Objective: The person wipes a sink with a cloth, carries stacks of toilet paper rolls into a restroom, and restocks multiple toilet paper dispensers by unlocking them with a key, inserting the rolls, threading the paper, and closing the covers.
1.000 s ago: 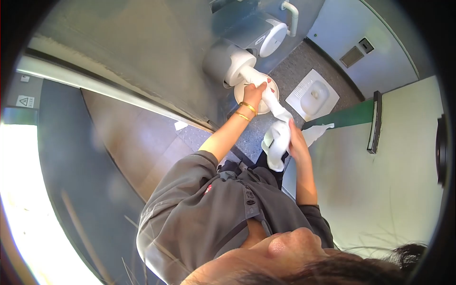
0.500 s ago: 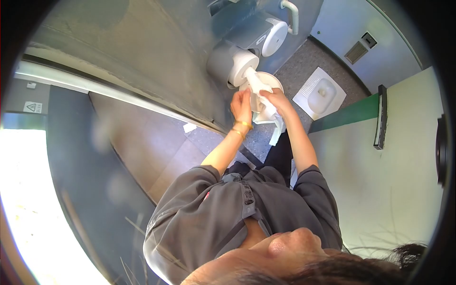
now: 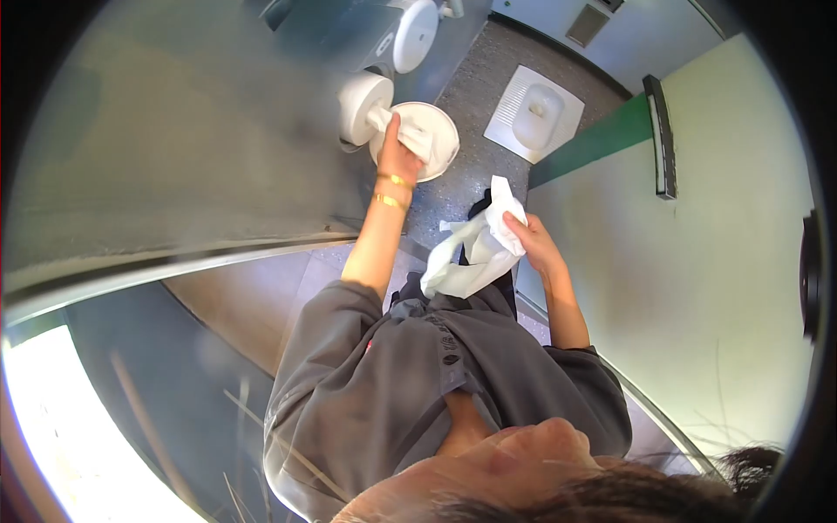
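My left hand [image 3: 400, 159], with two yellow bracelets at its wrist, is closed around white toilet paper [image 3: 417, 139] at the roll [image 3: 364, 105] on the wall. Some of its fingers are hidden by the paper. Out to the right, my right hand [image 3: 534, 241] grips a long, loosely looped strip of toilet paper [image 3: 475, 270] between thumb and fingers. This strip hangs in front of my body, apart from the roll. Below the roll stands a round white bin [image 3: 443, 139], partly covered by my left hand and the paper.
A squat toilet [image 3: 535, 113] is set in the speckled floor ahead. A second round white dispenser [image 3: 416, 36] is on the left wall. To the right is a pale door or panel [image 3: 602, 253] with a dark handle strip [image 3: 660, 138]. A grey partition [image 3: 174, 148] runs along the left.
My right hand has moved right and toward my body with the paper strip, now separate from the roll. My left hand has shifted onto the paper at the roll. The view has turned.
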Motion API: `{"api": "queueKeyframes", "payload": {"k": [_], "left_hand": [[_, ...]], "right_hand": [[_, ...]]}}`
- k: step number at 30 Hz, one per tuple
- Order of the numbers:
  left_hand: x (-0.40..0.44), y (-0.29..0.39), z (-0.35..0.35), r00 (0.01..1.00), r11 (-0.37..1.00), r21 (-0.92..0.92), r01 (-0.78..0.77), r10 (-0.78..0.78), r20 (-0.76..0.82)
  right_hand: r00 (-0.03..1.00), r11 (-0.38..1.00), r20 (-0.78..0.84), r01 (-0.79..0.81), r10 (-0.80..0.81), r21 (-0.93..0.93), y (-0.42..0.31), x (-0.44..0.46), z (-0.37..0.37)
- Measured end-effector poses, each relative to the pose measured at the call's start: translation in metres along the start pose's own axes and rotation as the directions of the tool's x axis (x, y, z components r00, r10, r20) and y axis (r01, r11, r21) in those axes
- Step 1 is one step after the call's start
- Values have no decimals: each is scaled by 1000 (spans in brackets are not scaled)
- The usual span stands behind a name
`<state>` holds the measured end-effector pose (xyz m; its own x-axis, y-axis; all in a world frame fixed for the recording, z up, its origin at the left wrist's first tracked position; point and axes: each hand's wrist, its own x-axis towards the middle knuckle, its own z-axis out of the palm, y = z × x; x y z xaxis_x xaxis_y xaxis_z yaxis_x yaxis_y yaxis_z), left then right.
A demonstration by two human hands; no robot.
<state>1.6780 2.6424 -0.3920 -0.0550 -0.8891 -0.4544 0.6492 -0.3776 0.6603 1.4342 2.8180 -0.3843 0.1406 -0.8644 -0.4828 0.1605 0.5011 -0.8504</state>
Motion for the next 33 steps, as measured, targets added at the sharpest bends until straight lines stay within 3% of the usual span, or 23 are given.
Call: {"api": "queueKeyframes", "payload": {"k": [1,3,5,7,10,11,12,13,14,15,16,17,19,21,22,23,24,25,26,28,30,31,33], "left_hand": [[-30,-7,8,999,999,-4,45,-45,13],[-73,-40,6,966,932,292,-214,246,-77],[-128,-58,10,872,770,429,-473,338,355],[-155,-52,20,666,608,460,-647,157,729],[-143,-65,4,697,561,573,-598,10,717],[-135,-71,-5,720,549,618,-563,-41,693],[-136,-71,2,723,596,546,-588,86,685],[-131,-74,0,791,628,577,-523,103,604],[-119,-81,-11,848,664,595,-452,113,518],[-111,-84,-17,897,698,608,-379,115,427],[-110,-82,-7,940,822,483,-300,168,298],[-109,-76,5,977,963,229,-141,99,187],[-111,-61,33,994,998,-66,-10,16,104],[-104,-73,35,986,991,-114,70,-51,158],[-101,-80,32,978,984,-137,113,-86,189],[-107,-84,28,967,987,99,129,-147,208],[-111,-90,21,904,810,462,-360,181,387],[-114,-90,18,682,312,607,-731,352,641],[-115,-73,20,457,-59,487,-871,268,849],[-116,-83,7,605,267,557,-787,153,781],[-112,-92,0,791,624,612,-485,16,611],[-105,-102,-4,849,841,455,-291,9,528],[-98,-105,1,908,902,341,-267,117,401]], "right_hand": [[1000,999,-7,28,-28,-30,-2,-4,-2],[996,992,-18,88,-90,-87,-16,-11,2],[976,967,148,184,-158,-179,-27,-13,15],[960,892,199,262,-199,-368,-26,-3,29],[922,840,311,349,-230,-415,-24,-2,45],[934,789,249,351,-257,-504,-26,-6,43],[940,731,189,340,-285,-591,-32,-13,37],[941,673,138,319,-309,-667,-37,-20,27],[902,706,73,382,-426,-596,-30,-17,17],[908,754,12,356,-419,-553,-24,-13,6],[909,796,-51,333,-413,-505,-16,-8,-6],[908,834,-112,314,-403,-454,-8,-5,-16],[990,900,38,138,-134,-414,10,-11,-17],[961,991,270,-19,55,-134,19,-18,5],[964,973,259,-106,50,207,23,-18,23],[968,834,247,-174,47,524,25,-16,42],[970,594,237,-218,47,774,26,-12,50],[982,644,186,-169,43,746,25,-5,46],[989,689,141,-127,36,714,24,6,43],[995,786,94,-38,-26,618,38,31,31],[983,880,174,-34,-56,473,41,54,16],[975,918,211,-20,-70,395,37,67,4],[987,996,135,86,-83,-16,19,100,-35]]}}
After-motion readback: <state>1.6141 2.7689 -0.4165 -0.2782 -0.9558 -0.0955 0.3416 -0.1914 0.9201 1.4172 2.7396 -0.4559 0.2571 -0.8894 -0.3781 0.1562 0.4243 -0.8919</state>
